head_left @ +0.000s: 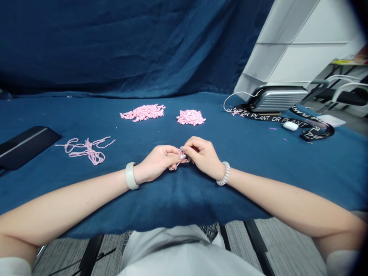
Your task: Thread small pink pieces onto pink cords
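My left hand [159, 161] and my right hand [203, 156] meet above the blue-covered table, fingertips almost touching. Between them is a short piece of pink yarn [178, 164], pinched by the left thumb and fingers, with an end hanging below. The right thumb and forefinger close at the same spot on the yarn; the fingers partly hide it. Beyond the hands lie a wide heap of pink knotted yarn pieces [145, 112] and a smaller round heap of pink yarn pieces [191, 117]. Loose pink yarn strands [91, 151] lie to the left.
A dark flat panel [27, 147] sits at the left. At the right are a silver ridged case [280, 100], a black lettered strap [267, 118], a white earphone case [290, 126] and a white cable [237, 93]. A blue curtain [129, 46] hangs behind the table.
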A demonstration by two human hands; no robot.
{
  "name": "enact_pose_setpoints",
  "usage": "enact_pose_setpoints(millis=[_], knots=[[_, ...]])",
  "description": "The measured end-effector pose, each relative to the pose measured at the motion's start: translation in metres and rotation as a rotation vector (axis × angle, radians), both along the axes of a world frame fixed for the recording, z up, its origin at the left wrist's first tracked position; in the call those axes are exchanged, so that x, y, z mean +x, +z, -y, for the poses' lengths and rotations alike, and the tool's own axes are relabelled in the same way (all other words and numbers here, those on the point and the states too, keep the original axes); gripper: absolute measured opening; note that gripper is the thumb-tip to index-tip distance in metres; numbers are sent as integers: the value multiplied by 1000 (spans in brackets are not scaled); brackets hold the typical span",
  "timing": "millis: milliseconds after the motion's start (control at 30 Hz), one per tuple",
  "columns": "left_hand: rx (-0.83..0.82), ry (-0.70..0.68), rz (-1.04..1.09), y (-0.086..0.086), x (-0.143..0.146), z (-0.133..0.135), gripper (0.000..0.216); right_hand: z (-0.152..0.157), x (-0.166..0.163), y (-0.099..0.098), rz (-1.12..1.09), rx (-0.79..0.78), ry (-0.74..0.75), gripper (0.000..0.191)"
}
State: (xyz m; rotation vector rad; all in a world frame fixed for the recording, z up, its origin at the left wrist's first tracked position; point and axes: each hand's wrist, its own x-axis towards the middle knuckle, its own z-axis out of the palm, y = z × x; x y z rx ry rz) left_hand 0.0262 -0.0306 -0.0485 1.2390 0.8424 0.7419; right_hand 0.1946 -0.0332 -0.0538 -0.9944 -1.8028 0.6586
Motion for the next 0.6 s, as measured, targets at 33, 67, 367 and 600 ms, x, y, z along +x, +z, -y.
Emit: enact_pose_setpoints(millis=[33,67,367,600], knots=[[9,-3,-10,0,0,0,19,0,0,0,1,0,2,21],[21,-9,-20,0,0,0,20,0,0,0,1,2,4,21],[108,-69,-88,-4,-4,-3,24,-3,-1,1,-39,34,59,16],[114,-101,-111,-1,-5,-3,25,-7,2,0,-225,-295,241,29]])
